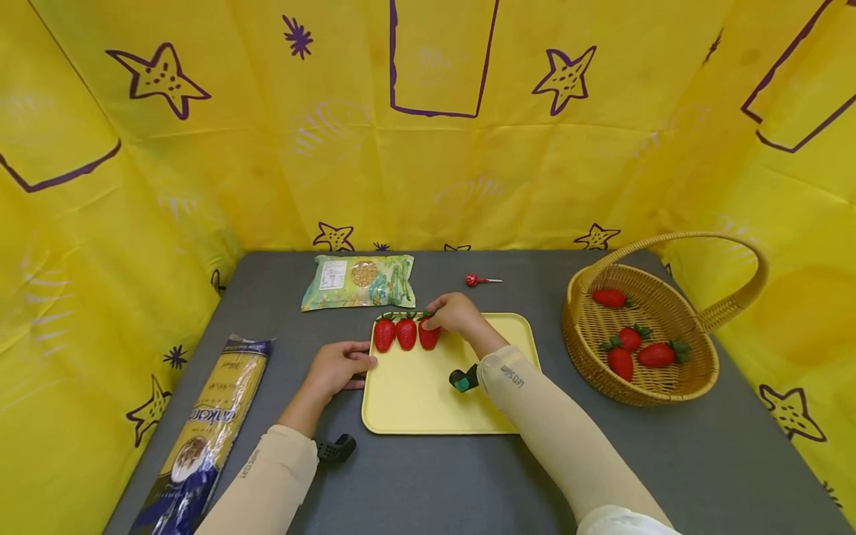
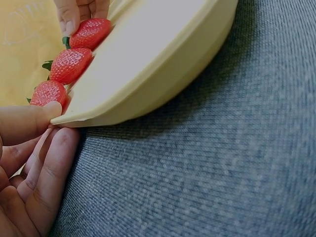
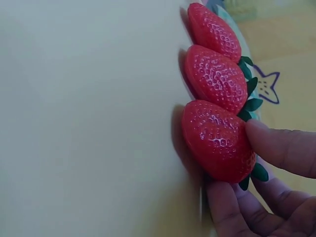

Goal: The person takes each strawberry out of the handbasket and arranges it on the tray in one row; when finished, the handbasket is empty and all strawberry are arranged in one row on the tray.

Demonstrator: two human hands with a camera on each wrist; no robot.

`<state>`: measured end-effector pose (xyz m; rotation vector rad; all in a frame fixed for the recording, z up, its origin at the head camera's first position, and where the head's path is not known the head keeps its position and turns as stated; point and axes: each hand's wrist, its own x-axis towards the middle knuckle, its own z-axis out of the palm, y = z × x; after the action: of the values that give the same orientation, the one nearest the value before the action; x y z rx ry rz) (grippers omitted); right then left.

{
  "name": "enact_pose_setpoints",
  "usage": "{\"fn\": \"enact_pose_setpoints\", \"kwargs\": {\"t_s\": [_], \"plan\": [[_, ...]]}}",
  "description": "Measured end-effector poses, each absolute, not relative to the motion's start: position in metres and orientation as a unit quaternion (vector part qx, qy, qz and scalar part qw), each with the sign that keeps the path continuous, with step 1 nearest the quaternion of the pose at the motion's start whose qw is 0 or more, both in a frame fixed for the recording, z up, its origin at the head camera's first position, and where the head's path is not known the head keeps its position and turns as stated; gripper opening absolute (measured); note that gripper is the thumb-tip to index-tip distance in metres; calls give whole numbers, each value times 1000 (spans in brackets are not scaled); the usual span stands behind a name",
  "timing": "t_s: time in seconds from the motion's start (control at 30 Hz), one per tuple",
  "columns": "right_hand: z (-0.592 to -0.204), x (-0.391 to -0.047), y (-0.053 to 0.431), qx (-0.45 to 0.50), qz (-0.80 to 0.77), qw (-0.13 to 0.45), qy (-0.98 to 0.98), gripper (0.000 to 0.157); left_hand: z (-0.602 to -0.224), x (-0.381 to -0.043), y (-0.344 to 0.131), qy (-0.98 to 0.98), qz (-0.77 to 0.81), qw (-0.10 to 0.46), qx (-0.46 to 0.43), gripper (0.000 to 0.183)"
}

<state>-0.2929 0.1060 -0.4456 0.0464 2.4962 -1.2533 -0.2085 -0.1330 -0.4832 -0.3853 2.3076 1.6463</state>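
Three red strawberries lie side by side along the far left edge of a pale yellow tray (image 1: 428, 394), leaves toward the back. My right hand (image 1: 456, 316) pinches the rightmost strawberry (image 3: 217, 143) near its leafy end, thumb on one side and fingers on the other. Beside it are the middle strawberry (image 1: 406, 334) and the left strawberry (image 1: 384, 335). My left hand (image 1: 339, 368) grips the tray's left rim, its thumb on top close to the left strawberry and its fingers underneath, as the left wrist view shows.
A wicker basket (image 1: 575, 357) with several strawberries stands at the right. Behind the tray lie a green packet (image 1: 361, 282) and a red lollipop (image 1: 472, 280). A long pasta packet (image 1: 207, 431) lies at the left. Yellow cloth (image 1: 428, 178) hangs around the grey table (image 1: 401, 483).
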Motion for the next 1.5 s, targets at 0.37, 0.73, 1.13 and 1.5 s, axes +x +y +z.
{"fn": "enact_pose_setpoints", "kwargs": {"t_s": [0.37, 0.73, 1.13, 1.5], "plan": [[-446, -288, 105, 30, -434, 153, 887, 29, -484, -210, -129, 798, 574, 137, -120, 42], [-429, -276, 118, 8, -394, 162, 905, 38, -487, -210, -131, 797, 575, 137, -126, 44], [-335, -235, 223, -192, -396, 257, 861, 45, -488, -208, -137, 788, 590, 139, -112, 46], [-308, -226, 382, -252, -581, 261, 728, 33, -488, -209, -135, 789, 588, 139, -107, 46]]}}
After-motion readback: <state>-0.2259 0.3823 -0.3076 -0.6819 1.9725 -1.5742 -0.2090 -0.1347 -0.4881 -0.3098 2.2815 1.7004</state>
